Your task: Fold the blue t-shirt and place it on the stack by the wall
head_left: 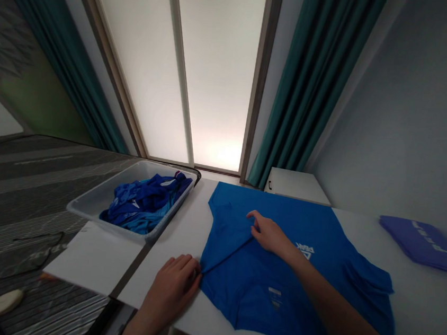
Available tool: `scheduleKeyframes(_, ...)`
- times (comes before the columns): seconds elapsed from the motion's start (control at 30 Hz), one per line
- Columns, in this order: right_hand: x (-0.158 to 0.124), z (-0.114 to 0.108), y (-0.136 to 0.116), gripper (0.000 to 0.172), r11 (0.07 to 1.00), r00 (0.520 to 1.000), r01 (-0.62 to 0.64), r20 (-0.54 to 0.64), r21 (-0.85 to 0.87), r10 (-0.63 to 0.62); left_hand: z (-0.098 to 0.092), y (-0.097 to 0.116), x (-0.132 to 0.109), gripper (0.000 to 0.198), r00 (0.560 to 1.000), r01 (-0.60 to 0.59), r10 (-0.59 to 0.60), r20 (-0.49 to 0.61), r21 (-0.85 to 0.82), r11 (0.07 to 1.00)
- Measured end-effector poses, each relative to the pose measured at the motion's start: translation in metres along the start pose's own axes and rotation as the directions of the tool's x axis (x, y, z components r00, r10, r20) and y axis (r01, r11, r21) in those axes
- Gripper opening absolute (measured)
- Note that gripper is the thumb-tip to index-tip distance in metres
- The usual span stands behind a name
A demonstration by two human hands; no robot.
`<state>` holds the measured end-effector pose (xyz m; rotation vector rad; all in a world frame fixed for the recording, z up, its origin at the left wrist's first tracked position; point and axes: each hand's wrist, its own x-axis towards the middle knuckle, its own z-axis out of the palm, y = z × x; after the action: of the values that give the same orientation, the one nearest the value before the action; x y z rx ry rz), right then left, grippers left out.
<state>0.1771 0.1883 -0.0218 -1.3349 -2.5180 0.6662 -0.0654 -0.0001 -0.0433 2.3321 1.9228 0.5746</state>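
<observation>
Blue fabric, a T-shirt point(278, 210), lies spread across the white table point(177, 232), its neckline point(238, 307) toward the near edge and its hem toward the far one. At the shirt's left side I see my left hand point(173, 285), fingers drawn together and pinching the sleeve's point(226, 237) edge. Farther in, my right hand point(267, 235) is over the shirt, thumb and forefinger a narrow gap apart; I can't tell whether cloth is caught between them. A straight crease runs from one hand to the other. White lettering point(306, 251) marks the chest, beside my right forearm.

Along the table's left edge I have a translucent tub point(87, 204) with rumpled blue clothes point(140, 199). Near the far edge, toward the right, lies a flat purple bundle point(423, 244) with pale lettering. Past that far edge come a white cabinet point(297, 185), teal curtains point(307, 91) and a frosted sliding door point(220, 82).
</observation>
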Motion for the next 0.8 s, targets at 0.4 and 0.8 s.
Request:
scheduleKeyframes(0.4,-0.006,-0.006,-0.009,0.034,0.998,0.992,0.065,0.108,-0.01,-0.064,-0.007,0.003,0.0,0.011,0.998,0.063,-0.063,0.024,0.005,0.998)
scheduleKeyframes(0.8,-0.006,-0.001,-0.007,0.034,0.993,0.982,0.113,0.155,-0.021,-0.109,-0.014,0.004,0.0,0.015,0.999,0.045,-0.044,0.005,-0.017,0.999)
